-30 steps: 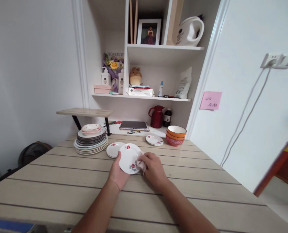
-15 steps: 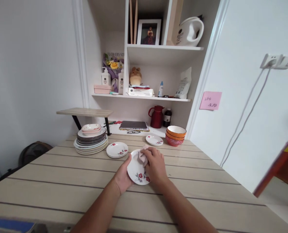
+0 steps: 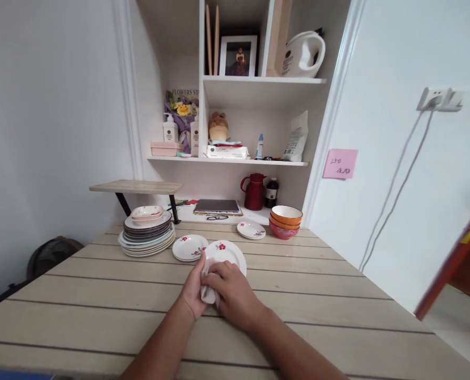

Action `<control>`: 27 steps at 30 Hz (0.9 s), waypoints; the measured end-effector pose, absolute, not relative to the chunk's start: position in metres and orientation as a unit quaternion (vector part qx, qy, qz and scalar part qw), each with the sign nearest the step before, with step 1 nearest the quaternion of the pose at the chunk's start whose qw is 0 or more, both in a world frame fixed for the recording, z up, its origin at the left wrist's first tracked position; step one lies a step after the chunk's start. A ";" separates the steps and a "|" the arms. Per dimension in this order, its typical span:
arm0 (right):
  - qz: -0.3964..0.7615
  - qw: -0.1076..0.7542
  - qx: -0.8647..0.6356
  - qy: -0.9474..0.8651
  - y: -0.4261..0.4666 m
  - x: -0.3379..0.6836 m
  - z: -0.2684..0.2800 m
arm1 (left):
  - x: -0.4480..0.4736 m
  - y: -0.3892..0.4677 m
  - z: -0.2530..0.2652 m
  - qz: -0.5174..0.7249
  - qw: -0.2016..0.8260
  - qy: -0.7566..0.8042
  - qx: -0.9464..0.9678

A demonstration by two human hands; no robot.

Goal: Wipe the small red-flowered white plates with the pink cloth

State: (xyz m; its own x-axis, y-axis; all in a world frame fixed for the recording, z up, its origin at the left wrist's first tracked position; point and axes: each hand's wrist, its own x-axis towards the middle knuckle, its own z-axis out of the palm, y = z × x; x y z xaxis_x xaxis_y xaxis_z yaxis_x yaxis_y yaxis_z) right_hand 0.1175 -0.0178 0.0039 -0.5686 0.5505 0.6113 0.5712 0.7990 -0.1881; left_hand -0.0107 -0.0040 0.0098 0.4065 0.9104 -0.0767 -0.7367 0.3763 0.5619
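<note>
1. Holding the white plate [image 3: 235, 256] over the wooden table [image 3: 330, 306], with the left hand [image 3: 193, 290] closed on its 8 o'clock edge. Cannot see most of those fingers, tucked under the plate and the cloth [image 3: 209, 296].
2. Pressing the cloth to the plate's 7 o'clock side with the right hand [image 3: 235, 298], closed around the bunched-up folds. Cannot tell where the cloth stops under the curled fingers.
3. Hiding the plate's low part, from about 5 to 8 o'clock, behind cloth and hands. Cannot tell how the plate looks there.
4. Showing only part of both arms, cut off toward 6 o'clock. Showing just a strip of a blue thing [image 3: 13, 375] out at 8 o'clock, too little to name.
5. Hiding part of a dark bag-like thing [image 3: 53, 254] behind the table at 9 o'clock. Showing scribbly words on a pink note [image 3: 342, 161] at 2 o'clock, hard to read.
6. Looking round, white and smooth on the plate's bare part, with a red flower and grey leaves near 12 o'clock.
7. Matching in print with the small plates [image 3: 187, 244] just beside, near 10 o'clock, and the two plates [image 3: 251, 228] at 1 o'clock.
</note>
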 end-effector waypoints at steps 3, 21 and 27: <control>-0.003 0.331 -0.310 -0.891 -0.016 0.120 0.004 | -0.011 -0.003 0.008 0.512 0.803 0.205 0.227; -0.065 0.469 -0.492 -0.731 0.006 0.152 0.012 | 0.004 -0.005 -0.002 0.403 0.847 0.195 0.287; -0.035 0.398 -0.358 -0.844 -0.007 0.129 0.008 | -0.003 0.000 0.002 0.490 0.821 0.173 0.237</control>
State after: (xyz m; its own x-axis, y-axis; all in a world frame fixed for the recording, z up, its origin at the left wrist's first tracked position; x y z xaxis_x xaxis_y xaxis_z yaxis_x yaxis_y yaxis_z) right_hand 0.1288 -0.0072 0.0079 -0.4283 0.5758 0.6964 0.6317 0.7419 -0.2248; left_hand -0.0035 -0.0003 0.0021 0.4592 0.8868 -0.0520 -0.7224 0.4069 0.5591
